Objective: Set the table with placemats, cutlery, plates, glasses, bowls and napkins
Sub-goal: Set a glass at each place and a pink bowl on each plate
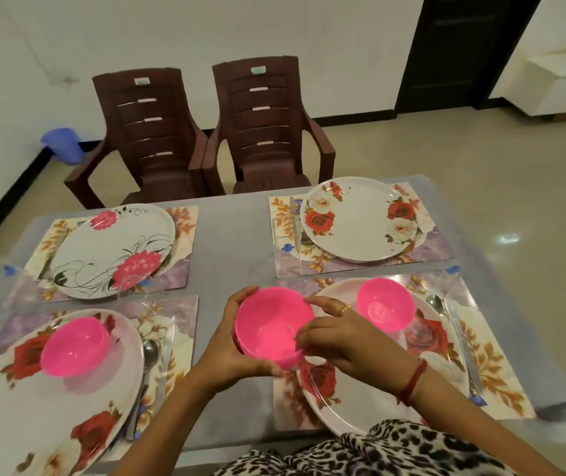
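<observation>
Head view: you look down on a grey surface (233,235) laid with four places, each on a floral rectangular placemat (494,365). Your left grip (226,341) cups a bright pink plastic bowl (271,328) from its left side, with the fingers curled round the far rim and the thumb under the near edge. Your right grip (336,338) takes the same bowl from the right, its fingertips curled over the rim. A gold ring (345,309) and a red wrist thread (412,383) show on that hand.

The bowl is upright over the bare strip between the two near placemats. Its right side overlaps the edge of the near right rose plate (360,400). You cannot tell whether it is one bowl or several nested together.

A second pink bowl (385,305) stands on the far part of that near right rose plate. A steel spoon (434,300) and a steel knife (460,338) lie just to the right of the plate. A third pink bowl (75,345) stands on the near left rose plate (51,389), and more cutlery (149,355) lies beside that plate's right edge.

The far left plate with pink flowers (113,249) and the far right plate with red and white roses (357,218) each lie on their own placemat. Beyond the surface stand two brown plastic chairs (151,132), side by side. A blue bin (61,144) sits on the floor by the wall.
</observation>
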Demonstrator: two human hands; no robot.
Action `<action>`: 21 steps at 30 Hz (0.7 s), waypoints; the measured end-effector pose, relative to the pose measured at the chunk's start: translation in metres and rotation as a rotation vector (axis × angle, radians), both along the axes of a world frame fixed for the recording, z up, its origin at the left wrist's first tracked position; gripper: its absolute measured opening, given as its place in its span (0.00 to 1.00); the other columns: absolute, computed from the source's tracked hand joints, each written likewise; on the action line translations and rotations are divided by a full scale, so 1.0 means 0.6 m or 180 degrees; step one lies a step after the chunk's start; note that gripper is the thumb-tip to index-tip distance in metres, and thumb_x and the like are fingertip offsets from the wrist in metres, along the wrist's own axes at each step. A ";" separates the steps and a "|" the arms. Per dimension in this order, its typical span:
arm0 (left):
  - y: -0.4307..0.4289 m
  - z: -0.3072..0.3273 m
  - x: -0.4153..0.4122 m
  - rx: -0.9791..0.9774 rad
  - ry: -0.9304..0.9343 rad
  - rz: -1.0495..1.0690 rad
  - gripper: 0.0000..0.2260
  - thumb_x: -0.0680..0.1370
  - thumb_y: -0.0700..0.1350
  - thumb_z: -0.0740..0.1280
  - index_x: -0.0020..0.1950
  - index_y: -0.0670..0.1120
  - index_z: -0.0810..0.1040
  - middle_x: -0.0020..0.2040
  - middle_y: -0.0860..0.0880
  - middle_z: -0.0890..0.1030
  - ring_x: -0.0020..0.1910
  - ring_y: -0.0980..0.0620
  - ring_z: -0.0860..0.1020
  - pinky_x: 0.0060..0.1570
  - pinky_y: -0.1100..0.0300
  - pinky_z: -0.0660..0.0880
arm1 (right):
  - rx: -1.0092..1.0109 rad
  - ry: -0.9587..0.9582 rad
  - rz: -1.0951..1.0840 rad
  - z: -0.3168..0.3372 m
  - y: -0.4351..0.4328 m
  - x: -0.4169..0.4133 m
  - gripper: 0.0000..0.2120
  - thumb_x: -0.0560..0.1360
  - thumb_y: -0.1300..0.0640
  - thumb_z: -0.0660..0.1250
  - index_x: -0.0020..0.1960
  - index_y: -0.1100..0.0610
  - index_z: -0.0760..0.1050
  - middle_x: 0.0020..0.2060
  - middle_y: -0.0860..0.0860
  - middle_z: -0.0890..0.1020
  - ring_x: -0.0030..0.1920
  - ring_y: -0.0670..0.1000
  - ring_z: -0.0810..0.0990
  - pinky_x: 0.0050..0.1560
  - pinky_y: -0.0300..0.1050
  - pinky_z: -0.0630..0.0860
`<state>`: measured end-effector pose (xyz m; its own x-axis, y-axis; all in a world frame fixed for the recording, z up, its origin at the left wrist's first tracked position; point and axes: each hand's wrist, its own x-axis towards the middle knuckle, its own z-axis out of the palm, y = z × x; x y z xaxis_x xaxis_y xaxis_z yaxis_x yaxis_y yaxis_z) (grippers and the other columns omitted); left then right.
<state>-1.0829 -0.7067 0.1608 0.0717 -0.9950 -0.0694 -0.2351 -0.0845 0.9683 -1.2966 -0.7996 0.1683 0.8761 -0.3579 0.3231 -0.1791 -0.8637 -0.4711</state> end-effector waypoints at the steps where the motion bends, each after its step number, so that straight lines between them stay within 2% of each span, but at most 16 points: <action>1: 0.000 0.002 0.008 -0.0038 -0.0084 -0.0026 0.52 0.50 0.60 0.82 0.69 0.55 0.61 0.62 0.64 0.71 0.61 0.60 0.73 0.52 0.65 0.75 | -0.0002 0.0045 0.0019 0.002 -0.002 0.009 0.08 0.76 0.53 0.63 0.49 0.53 0.80 0.45 0.44 0.83 0.51 0.46 0.80 0.73 0.41 0.56; 5: 0.006 0.010 0.047 -0.0168 -0.0221 0.0109 0.49 0.52 0.58 0.82 0.68 0.63 0.61 0.62 0.67 0.70 0.62 0.61 0.72 0.52 0.66 0.75 | -0.0053 0.0076 -0.0019 0.016 -0.009 0.057 0.06 0.72 0.53 0.68 0.46 0.51 0.82 0.41 0.44 0.85 0.52 0.47 0.81 0.69 0.43 0.63; 7: 0.005 0.007 0.065 -0.0214 -0.0236 0.0160 0.49 0.52 0.58 0.82 0.68 0.63 0.62 0.63 0.66 0.70 0.62 0.59 0.72 0.52 0.65 0.76 | 0.0082 0.0050 -0.0071 0.023 -0.011 0.076 0.06 0.70 0.54 0.70 0.46 0.52 0.83 0.42 0.44 0.85 0.55 0.47 0.79 0.67 0.44 0.63; 13: -0.009 0.003 0.086 -0.0415 -0.0233 0.0307 0.49 0.54 0.59 0.81 0.71 0.60 0.61 0.65 0.62 0.70 0.64 0.57 0.72 0.52 0.65 0.76 | 0.0941 -0.0127 -0.0236 0.029 -0.022 0.090 0.09 0.72 0.53 0.69 0.52 0.51 0.83 0.49 0.43 0.84 0.65 0.43 0.71 0.66 0.35 0.64; 16: -0.031 0.005 0.083 -0.0452 -0.0168 0.0292 0.49 0.53 0.62 0.80 0.70 0.59 0.63 0.64 0.61 0.72 0.63 0.58 0.72 0.50 0.65 0.77 | 0.1492 -0.0371 -0.0358 0.033 -0.031 0.081 0.12 0.72 0.45 0.68 0.53 0.45 0.81 0.51 0.41 0.83 0.68 0.42 0.69 0.65 0.37 0.68; 18: -0.046 0.004 0.082 -0.0350 -0.0200 0.0338 0.46 0.51 0.65 0.79 0.67 0.66 0.64 0.62 0.64 0.72 0.61 0.62 0.72 0.48 0.67 0.77 | 0.1853 -0.0715 -0.0507 0.043 -0.040 0.070 0.15 0.70 0.40 0.67 0.53 0.44 0.80 0.50 0.42 0.83 0.66 0.41 0.70 0.65 0.36 0.68; 21: -0.063 -0.001 0.089 -0.0257 -0.0264 0.0578 0.47 0.48 0.69 0.77 0.65 0.66 0.66 0.62 0.65 0.70 0.59 0.66 0.72 0.46 0.71 0.75 | 0.1423 -0.0924 -0.0959 0.052 -0.070 0.040 0.15 0.69 0.40 0.67 0.52 0.46 0.80 0.49 0.40 0.83 0.64 0.40 0.72 0.64 0.34 0.68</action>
<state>-1.0294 -0.7447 0.1605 0.2524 -0.9673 0.0236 -0.3023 -0.0556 0.9516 -1.2728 -0.8415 0.1998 0.6141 -0.7321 0.2948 -0.1948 -0.5026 -0.8423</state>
